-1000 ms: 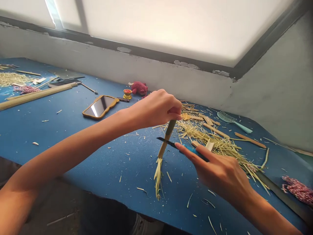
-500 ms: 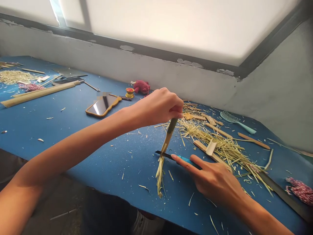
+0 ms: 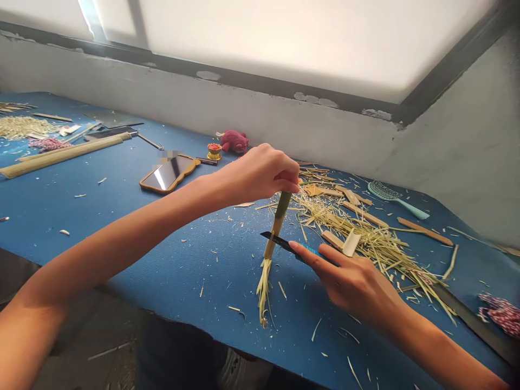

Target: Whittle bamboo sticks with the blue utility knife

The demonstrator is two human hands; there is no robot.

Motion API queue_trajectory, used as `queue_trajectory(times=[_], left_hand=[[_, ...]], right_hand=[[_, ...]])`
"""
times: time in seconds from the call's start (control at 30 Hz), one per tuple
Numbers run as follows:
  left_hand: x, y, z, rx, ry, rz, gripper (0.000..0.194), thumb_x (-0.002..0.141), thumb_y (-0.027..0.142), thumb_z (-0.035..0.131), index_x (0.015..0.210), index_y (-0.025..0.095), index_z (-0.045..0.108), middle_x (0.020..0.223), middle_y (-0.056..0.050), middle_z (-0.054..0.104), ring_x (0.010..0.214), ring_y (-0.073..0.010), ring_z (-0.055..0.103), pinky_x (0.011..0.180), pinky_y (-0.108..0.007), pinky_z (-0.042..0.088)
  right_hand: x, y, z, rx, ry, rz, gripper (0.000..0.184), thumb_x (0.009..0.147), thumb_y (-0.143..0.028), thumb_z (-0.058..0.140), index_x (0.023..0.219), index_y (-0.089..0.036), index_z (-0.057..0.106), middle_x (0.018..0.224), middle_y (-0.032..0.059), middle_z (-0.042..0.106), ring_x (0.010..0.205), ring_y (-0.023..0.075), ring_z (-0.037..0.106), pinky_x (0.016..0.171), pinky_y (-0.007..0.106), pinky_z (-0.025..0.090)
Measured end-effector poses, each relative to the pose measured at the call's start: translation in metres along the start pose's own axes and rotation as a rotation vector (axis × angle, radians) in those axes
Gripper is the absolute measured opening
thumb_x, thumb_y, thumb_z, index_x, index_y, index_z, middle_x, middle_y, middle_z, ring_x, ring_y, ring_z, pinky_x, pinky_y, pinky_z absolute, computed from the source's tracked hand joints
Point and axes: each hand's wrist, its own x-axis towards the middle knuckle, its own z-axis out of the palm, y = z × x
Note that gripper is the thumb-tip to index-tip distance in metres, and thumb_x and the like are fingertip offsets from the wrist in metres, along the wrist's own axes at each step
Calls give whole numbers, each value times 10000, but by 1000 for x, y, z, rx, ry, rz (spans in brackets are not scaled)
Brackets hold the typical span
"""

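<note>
My left hand [image 3: 280, 169] pinches the top of a bamboo strip [image 3: 280, 214], which stands slanted on the blue table [image 3: 170, 254]. The strip's upper part is green; lower down it is pale and bare. Thin curled shavings [image 3: 264, 284] hang in a tuft from its bottom end. In my right hand [image 3: 353, 281] is a utility knife [image 3: 303, 250] with a blue handle, forefinger stretched along it. Its dark blade lies across the middle of the strip, below the green part.
Shavings and cut bamboo pieces [image 3: 365, 214] are heaped to the right. Around them lie a mint hairbrush [image 3: 392, 195] and red-white string [image 3: 504, 314]. A mirror-like phone [image 3: 168, 174], a small gold pot [image 3: 214, 151] and long bamboo lengths [image 3: 69, 154] are farther left.
The knife blade has moved up the bamboo strip, from just above the shavings tuft to the pale middle. My left hand has shifted slightly left and up.
</note>
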Motion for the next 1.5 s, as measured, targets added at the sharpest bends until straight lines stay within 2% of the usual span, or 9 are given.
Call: queue_trajectory(times=[0.4, 0.53, 0.6, 0.67, 0.77, 0.9, 1.13, 1.33, 1.5], left_hand=[[-5, 11, 1, 35, 24, -4, 125, 783, 206, 558, 773, 188, 681, 782, -14, 692, 786, -150, 637, 735, -295, 434], [-12, 11, -44, 160, 233, -55, 212, 788, 109, 487, 884, 93, 675, 834, -42, 689, 798, -124, 627, 725, -256, 442], [-12, 11, -76, 282, 449, -69, 291, 839, 222, 492, 994, 37, 654, 904, -50, 656, 869, -128, 599, 760, -260, 427], [-12, 12, -97, 223, 529, 17, 341, 873, 271, 501, 1053, 16, 639, 926, -69, 632, 874, -116, 567, 766, -231, 424], [-11, 9, -93, 41, 416, -49, 295, 860, 325, 559, 951, 69, 673, 809, -56, 646, 748, -100, 576, 694, -236, 461], [-10, -9, -48, -149, 164, -157, 206, 835, 296, 571, 908, 135, 677, 835, -61, 677, 768, -126, 606, 686, -261, 473], [3, -8, -15, -272, -151, -93, 211, 791, 264, 540, 909, 162, 682, 875, -49, 690, 848, -141, 621, 749, -271, 470], [11, -5, -8, -336, -189, -87, 220, 781, 256, 533, 907, 158, 683, 888, -52, 694, 888, -152, 626, 800, -297, 472], [7, -13, -12, -369, -186, -97, 197, 769, 250, 546, 881, 154, 676, 885, -43, 694, 917, -160, 634, 815, -293, 484]], right_hand=[[-6, -9, 5, -16, -73, -50, 603, 897, -93, 349, 1460, -293, 260, 769, -24, 522, 429, 61, 401, 454, 242, 287], [-6, -9, 5, -5, -82, -52, 610, 896, -102, 354, 1467, -291, 245, 806, -12, 549, 426, 64, 410, 456, 245, 297], [-7, -9, 6, -14, -81, -48, 623, 890, -101, 356, 1468, -298, 239, 845, 0, 569, 426, 66, 419, 459, 246, 307], [-9, -11, 7, -32, -69, -41, 634, 881, -94, 357, 1468, -303, 240, 881, 12, 583, 434, 71, 438, 466, 246, 322], [-13, -14, 8, -48, -38, -31, 643, 873, -68, 343, 1465, -302, 254, 900, 24, 587, 460, 76, 468, 480, 239, 346], [-16, -13, 5, -9, 31, -74, 612, 890, -66, 336, 1453, -299, 287, 775, -3, 544, 464, 72, 437, 487, 219, 345], [-14, 8, -5, -2, 126, -60, 616, 877, -41, 376, 1438, -290, 324, 726, -14, 522, 480, 73, 385, 482, 229, 292], [-4, 13, -4, 78, 119, -60, 475, 911, -124, 433, 1378, -197, 394, 763, 1, 594, 567, 90, 477, 532, 239, 341], [20, 9, -2, 102, 118, -37, 145, 932, -249, 456, 1006, -164, 548, 716, 8, 590, 580, 103, 507, 548, 257, 330]])
